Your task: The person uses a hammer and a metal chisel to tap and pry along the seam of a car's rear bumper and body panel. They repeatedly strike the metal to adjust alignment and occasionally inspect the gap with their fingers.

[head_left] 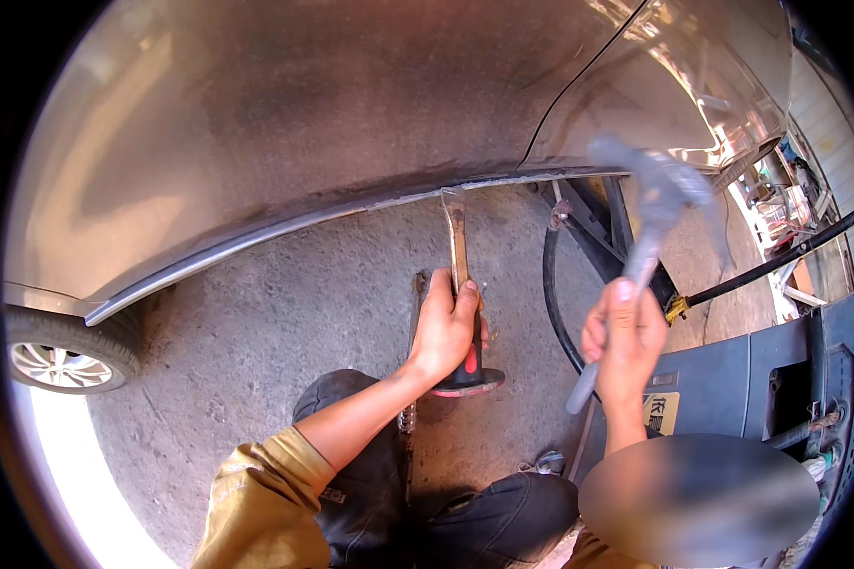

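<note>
My left hand (446,327) is wrapped around a chisel (456,228) with a black and red handle and a round guard below the fist. The chisel's flat blade points up, its tip at the lower sill edge (370,204) of a brownish-grey car (332,104); whether it touches cannot be told. To the right, my right hand (626,341) grips a hammer (642,261) by its grey handle. The hammer is raised in front of the car's side, its head smeared by motion. Close beside my left hand stands a thin dark bar (417,299).
A car wheel (62,365) is at the left on the concrete floor (285,284). Dark metal supports (593,223) and a black hose (549,284) sit under the sill. A grey machine (707,370) stands at the right, near a blurred oval patch. My bent knees are below.
</note>
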{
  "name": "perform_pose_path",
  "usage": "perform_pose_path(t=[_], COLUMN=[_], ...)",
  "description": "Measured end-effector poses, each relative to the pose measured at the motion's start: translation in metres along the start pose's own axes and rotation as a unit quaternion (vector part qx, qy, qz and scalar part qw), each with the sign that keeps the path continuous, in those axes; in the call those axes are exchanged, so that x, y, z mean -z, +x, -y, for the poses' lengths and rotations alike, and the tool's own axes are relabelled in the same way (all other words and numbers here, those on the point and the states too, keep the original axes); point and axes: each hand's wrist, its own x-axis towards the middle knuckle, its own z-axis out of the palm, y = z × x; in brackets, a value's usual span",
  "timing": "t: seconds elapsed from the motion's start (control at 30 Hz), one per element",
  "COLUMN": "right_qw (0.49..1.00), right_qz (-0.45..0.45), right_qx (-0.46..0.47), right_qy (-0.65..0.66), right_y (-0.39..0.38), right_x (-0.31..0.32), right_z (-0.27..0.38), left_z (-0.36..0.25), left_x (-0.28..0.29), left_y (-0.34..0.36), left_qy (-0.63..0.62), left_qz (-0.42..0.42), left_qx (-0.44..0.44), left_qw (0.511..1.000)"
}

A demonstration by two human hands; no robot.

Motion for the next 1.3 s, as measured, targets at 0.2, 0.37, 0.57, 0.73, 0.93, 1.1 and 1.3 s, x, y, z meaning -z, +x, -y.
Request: perform_pose_path(t=[0.2,0.37,0.57,0.73,0.93,1.1,1.3], right_qw=[0.943,0.897,0.951,0.982,0.997,0.979,0.978], right_qz=[-0.098,0.131,0.077,0.043,0.002,-0.04,0.004], right_qx=[0.271,0.325,0.017,-0.02,0.06,0.19,0.196], right_qy=[0.167,0.271,-0.299,-0.184,-0.051,0.065,-0.067], right_y=[0.013,0.03,0.006,0.014,0.009,0.015,0.016], right_x=[-0.004,-0.008,-0.011,-0.001,0.003,-0.008,-0.024], right_z=[0.066,0.018,-0.048,-0.033,0.0,0.027,-0.033], left_z=[-0.002,-0.001,0.006,0.0,0.008,0.011,0.011], left_x=[0.0,-0.007,0.0,-0.015,-0.01,-0.009,-0.011], left_y=[-0.001,0.001,-0.019,-0.009,0.004,0.003,0.0], left_qy=[-0.015,-0.032,-0.018,0.007,-0.02,-0.046,-0.03], left_qz=[-0.007,-0.001,0.003,0.036,-0.01,-0.024,-0.041], left_qx=[0.0,0.004,0.061,-0.003,-0.015,-0.026,-0.026], left_qw=[1.0,0.999,0.998,0.999,1.0,0.998,0.998])
